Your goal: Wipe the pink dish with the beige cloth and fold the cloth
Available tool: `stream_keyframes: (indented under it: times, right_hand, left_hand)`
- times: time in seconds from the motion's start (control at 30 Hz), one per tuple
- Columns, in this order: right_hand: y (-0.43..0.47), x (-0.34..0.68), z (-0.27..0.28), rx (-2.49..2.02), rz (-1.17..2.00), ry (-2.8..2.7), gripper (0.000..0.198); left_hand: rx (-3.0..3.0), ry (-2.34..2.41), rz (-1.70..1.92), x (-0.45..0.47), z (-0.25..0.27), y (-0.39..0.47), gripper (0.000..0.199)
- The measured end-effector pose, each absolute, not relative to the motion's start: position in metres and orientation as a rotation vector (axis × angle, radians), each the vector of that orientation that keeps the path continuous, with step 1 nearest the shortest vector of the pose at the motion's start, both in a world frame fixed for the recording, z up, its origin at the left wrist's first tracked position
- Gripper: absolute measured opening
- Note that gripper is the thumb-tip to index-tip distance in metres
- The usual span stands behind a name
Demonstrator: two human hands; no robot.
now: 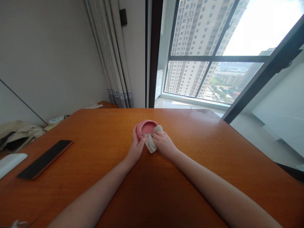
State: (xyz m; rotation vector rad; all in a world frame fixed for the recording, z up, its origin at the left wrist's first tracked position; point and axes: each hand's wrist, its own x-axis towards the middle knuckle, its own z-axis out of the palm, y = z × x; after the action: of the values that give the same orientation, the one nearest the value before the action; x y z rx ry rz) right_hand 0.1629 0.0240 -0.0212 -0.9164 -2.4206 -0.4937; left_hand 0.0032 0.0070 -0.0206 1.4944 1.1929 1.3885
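A small pink bowl-like dish (pixel 148 127) with a round hollow is tilted towards me over the middle of the wooden table. My left hand (pixel 137 142) grips its left side, thumb at the near rim and fingers around the outside. Bunched in my right hand (pixel 163 142) is a pale grey cloth (pixel 150 145), pressed against the dish's right edge. One end of the cloth hangs down between my hands. The fingertips of my left hand behind the dish are hidden.
On the wooden table (pixel 99 126), a long dark flat object with a reddish edge (pixel 45 160) lies at the left. Beside it is a white object (pixel 11 163), cut off by the frame. Fabric items (pixel 21 133) are heaped past the left edge. A curtain (pixel 114 57) hangs behind.
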Motion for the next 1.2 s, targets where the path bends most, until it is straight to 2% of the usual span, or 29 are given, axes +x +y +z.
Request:
stream_keyframes:
  times: [0.27, 0.6, 0.97, 1.1, 1.2]
  right_hand:
    - [0.035, 0.180, -0.010, -0.730, -0.553, -2.494, 0.021]
    - [0.034, 0.174, -0.019, -0.756, -0.587, -2.562, 0.023]
    - [0.037, 0.176, -0.027, -0.767, -0.541, -2.553, 0.022]
    - [0.036, 0.174, -0.025, -0.778, -0.535, -2.535, 0.021]
    - [0.032, 0.169, -0.023, -0.843, -0.525, -2.485, 0.022]
  left_hand:
    - [1.586, 1.128, 1.403, -0.004, -0.012, 0.011, 0.063]
    - [1.705, 1.200, 1.348, -0.014, -0.020, 0.019, 0.053]
    - [1.709, 1.185, 1.302, -0.017, -0.019, 0.021, 0.055]
    - [1.653, 1.206, 1.295, -0.014, -0.021, 0.021, 0.060]
    - [1.553, 1.172, 1.339, -0.008, -0.026, 0.019, 0.075]
